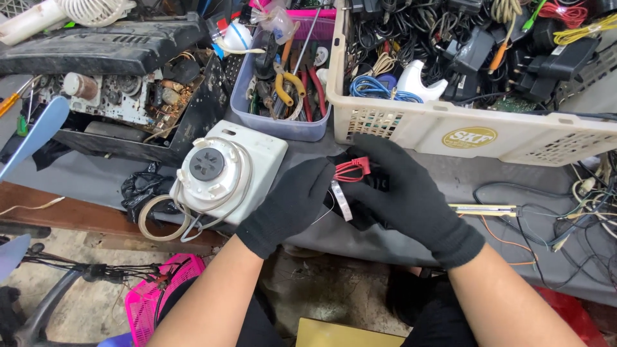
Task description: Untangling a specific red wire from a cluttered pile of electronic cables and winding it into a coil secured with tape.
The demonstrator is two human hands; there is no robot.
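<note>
Left hand [292, 204], black glove: grip closed on small black part [369, 183] with red wires [352, 168] and a pale strip [342, 200]. Right hand [405, 193], black glove: grip wrapped over same part from the right. Held above grey desk [411, 170], centre. Left: white round-faced housing [222, 172], tape roll [160, 218]. Far: blue tool tub [283, 125], white cable basket [463, 132].

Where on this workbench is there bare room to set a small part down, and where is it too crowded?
Bare grey bench top lies between the cream basket and the right hand, and along the front edge under both wrists. Crowded: the white motor housing beside the left hand, the tool tray, and loose wires at right.
</note>
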